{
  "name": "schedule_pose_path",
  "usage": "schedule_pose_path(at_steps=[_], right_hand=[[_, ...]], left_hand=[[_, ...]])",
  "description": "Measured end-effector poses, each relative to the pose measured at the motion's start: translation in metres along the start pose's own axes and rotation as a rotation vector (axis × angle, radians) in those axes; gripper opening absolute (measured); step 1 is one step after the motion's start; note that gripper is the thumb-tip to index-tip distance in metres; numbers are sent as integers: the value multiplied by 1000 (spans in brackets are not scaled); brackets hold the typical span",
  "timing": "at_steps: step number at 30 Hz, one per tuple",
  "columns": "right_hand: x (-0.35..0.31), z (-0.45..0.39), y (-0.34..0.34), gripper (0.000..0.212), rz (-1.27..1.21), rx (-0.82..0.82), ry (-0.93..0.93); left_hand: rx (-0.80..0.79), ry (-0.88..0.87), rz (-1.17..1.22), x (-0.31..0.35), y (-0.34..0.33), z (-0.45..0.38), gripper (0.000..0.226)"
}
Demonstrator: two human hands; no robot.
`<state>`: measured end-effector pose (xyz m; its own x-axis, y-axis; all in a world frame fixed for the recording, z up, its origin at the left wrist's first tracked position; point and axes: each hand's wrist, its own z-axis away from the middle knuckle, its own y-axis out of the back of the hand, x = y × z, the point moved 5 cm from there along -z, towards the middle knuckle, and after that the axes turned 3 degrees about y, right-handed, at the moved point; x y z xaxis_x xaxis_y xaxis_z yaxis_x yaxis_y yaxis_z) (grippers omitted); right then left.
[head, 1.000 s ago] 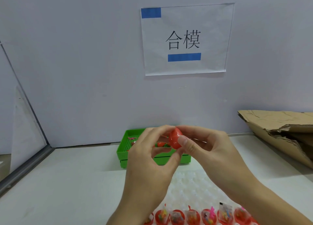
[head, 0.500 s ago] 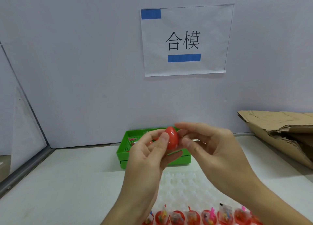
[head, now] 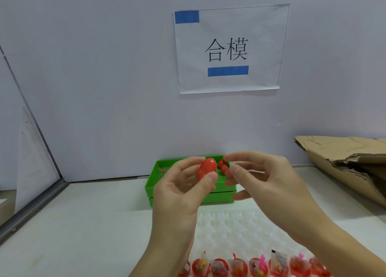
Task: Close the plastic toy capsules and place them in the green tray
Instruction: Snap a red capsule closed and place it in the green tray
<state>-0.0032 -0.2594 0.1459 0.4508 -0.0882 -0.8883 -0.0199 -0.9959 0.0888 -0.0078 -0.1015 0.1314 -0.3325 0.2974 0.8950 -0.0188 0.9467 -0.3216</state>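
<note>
The red capsule (head: 205, 169) is pinched in the left hand (head: 183, 191), thumb at its near lower end and fingers behind its top, w/ the long axis tilted, top leaning right and away. It looks shut, no seam gap is made out. It is held directly in front of and above the green tray (head: 153, 181), so the drop is judged a short move fwd and down; the left hand is the nearer one and already has it. The right hand (head: 265, 184) is just beside, fingers loosely spread, nothing held, not touching the capsule. A few red capsules (head: 223, 165) are seen already in the tray, far right part; the perforated floor at left is bare, approx. enough room there. The tray sits on a white table (head: 83, 224) against the wall. Open capsules w/ toys (head: 258, 266) are lined up in a white blister sheet (head: 234, 226) at the near edge. Crumpled cardboard (head: 344, 159) lies well apart at right.
</note>
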Motion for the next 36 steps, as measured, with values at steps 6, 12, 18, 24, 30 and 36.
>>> schedule_pose_path(at_steps=[6, 12, 18, 24, 30, 36], right_hand=[[2, 3, -9, 13, -21, -122, -119], [-3, 11, -25, 20, 211, 5, -11], [8, -2, 4, 13, 129, 86, -130], [17, -70, 107, 18, 830, 228, -119], [56, -110, 231, 37, 1195, 237, -519], [54, -96, 243, 41, 1112, 377, -397]], left_hand=[[67, -291, -507, 8, 3, 5, 39], [57, -696, -1002, 14, -9, 16, 44], [-111, -511, -827, 13, -13, 14, 57], [-94, -464, -861, 20, -4, 8, 56], [-54, -428, -817, 26, 8, 0, 49], [-10, -410, -816, 29, 19, -7, 34]])
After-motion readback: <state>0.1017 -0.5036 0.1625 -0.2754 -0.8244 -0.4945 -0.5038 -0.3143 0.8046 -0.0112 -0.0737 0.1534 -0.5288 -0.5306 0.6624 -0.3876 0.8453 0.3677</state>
